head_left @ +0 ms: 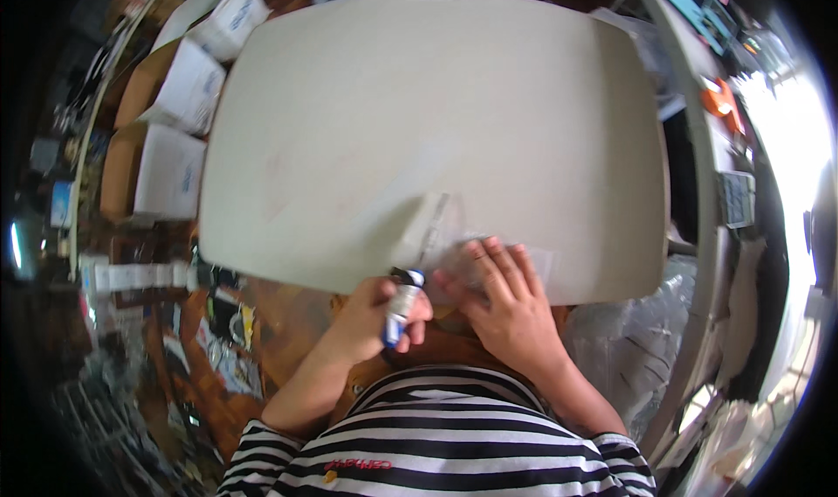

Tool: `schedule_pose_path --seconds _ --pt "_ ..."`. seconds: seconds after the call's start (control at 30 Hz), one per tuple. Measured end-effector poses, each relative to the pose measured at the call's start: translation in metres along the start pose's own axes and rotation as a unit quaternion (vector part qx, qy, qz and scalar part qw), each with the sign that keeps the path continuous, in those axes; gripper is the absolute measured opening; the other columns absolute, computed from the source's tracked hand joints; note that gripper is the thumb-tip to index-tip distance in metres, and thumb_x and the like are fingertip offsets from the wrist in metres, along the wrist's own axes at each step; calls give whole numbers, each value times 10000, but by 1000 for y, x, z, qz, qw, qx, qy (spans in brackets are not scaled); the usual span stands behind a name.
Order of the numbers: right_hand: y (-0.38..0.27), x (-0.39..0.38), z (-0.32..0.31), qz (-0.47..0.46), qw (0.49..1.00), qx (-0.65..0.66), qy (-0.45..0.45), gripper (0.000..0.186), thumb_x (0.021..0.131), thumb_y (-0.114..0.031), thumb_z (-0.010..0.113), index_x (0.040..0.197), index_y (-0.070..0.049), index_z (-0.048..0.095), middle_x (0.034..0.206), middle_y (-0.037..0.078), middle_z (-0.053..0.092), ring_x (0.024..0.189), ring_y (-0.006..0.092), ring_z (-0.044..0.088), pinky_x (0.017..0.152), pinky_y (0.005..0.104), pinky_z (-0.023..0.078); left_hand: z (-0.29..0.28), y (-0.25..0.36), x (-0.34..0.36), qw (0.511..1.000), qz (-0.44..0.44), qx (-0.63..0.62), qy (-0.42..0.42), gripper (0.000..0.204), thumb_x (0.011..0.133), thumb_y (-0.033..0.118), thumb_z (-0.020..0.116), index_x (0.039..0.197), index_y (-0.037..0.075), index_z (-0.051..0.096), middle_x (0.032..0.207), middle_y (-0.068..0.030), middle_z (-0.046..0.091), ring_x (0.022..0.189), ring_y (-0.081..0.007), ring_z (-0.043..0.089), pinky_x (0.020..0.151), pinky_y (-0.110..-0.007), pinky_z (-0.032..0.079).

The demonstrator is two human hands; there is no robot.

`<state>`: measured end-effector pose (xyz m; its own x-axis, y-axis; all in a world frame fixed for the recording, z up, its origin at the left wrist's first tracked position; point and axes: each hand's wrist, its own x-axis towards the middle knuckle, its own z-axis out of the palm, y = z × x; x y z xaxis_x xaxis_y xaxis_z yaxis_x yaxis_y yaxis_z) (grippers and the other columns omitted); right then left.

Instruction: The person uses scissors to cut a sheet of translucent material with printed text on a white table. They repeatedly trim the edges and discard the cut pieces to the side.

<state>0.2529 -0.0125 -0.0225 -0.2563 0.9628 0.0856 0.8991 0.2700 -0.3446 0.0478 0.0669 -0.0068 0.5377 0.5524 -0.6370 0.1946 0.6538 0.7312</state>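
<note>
At the table's near edge, my left hand is closed around a blue-and-white marker, a short stick shape with a dark upper end. Its fingers curl round the middle of it. To the right, my right hand lies with fingers stretched out over a crumpled piece of clear plastic on the tabletop. Just beyond the marker is a pale flat piece with a dark edge line, blurred; whether it belongs to the plastic I cannot tell.
The pale table with rounded corners spreads out ahead. Open white cardboard boxes stand in a row along its left side. At right are a bag of clear plastic and a shelf holding an orange tool. Clutter covers the wooden floor at left.
</note>
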Motion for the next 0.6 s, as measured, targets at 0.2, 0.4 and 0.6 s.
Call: schedule_pose_path --seconds 0.2,0.4,0.6 --pt "44 -65 -60 0 993 85 84 494 871 -121 540 1360 -55 563 1282 159 623 1204 288 602 1033 393 489 -21 10 11 977 -33 -182 -108 241 786 215 614 734 -18 582 590 -209 601 382 -193 524 329 -262 393" --pt "123 -212 -184 345 806 -293 381 315 877 104 564 1163 19 666 1168 194 682 1110 314 666 973 392 532 -10 2 6 986 -60 -54 -143 229 729 204 591 748 -24 588 570 -228 606 348 -205 522 314 -240 412" --pt "152 -274 -165 556 781 -217 184 459 991 -140 473 1418 27 449 1446 242 470 1386 360 406 1171 470 273 10 2 -5 990 -48 14 -129 284 708 229 609 773 -47 596 616 -209 619 445 -228 590 368 -261 476"
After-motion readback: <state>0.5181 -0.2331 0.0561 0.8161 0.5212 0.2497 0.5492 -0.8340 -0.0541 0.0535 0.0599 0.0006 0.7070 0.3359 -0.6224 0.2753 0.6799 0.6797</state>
